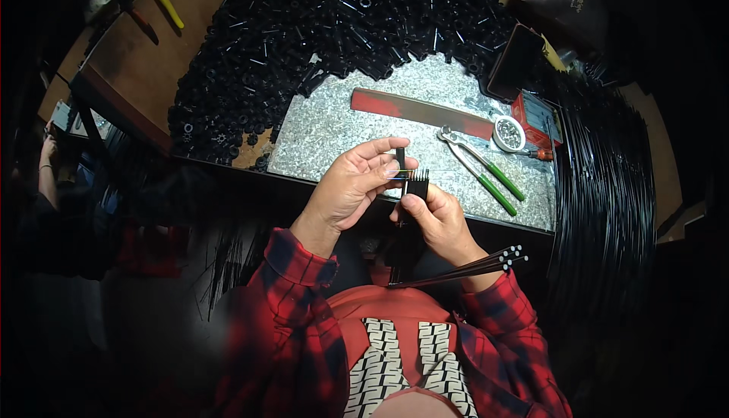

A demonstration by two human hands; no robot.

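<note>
Lower body and floor lost in dark. Left hand (353, 186) pinches 1 small black tube (400, 154) over the metal plate's (342, 126) near edge; right hand (435, 217) grips a bundle of thin black rods (416, 182), count unclear. 1 pr green-handled pliers (486, 171), 1 red box (535, 118) at plate's right.

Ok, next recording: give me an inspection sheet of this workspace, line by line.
Surface: speckled metal sheet on a wooden bench.
Job's things: small black tube pinched in the left hand; bundle of thin black rods gripped by the right hand.
Clutter: heap of black tubes, red flat bar, green-handled pliers, white cup, yellow-handled tool.
Hands: both closed on parts.
Cables: nothing seen.
Surroundings: stacked long black rods at right; another person's arm far left.
</note>
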